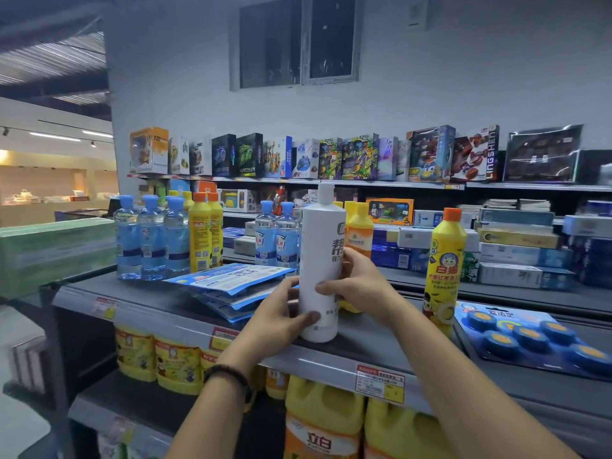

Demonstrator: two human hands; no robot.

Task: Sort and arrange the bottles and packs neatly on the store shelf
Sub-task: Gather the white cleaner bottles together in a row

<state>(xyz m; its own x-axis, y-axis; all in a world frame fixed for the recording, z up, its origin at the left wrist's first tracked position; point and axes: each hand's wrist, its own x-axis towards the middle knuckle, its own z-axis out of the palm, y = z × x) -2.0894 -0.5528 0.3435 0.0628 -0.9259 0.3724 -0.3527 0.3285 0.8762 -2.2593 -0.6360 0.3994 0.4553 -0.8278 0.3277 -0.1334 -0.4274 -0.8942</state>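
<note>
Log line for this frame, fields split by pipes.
left hand: grips white bottle low | right hand: grips it mid-body | bottle: upright, base near front edge of top shelf

toy box [477, 155]: LINGSHENG | yellow bottle [443, 283]: 白猫 | yellow jug [323, 422]: 立白 | white bottle [319, 233]: 帮

Two forearms are seen, the left forearm [215, 425] and the right forearm [463, 385], both uncovered down to the frame's lower edge. A bracelet [228, 376] of dark, rounded beads is worn at the wrist behind the left grip [281, 316]. The right grip [351, 279] is shown bare.
</note>
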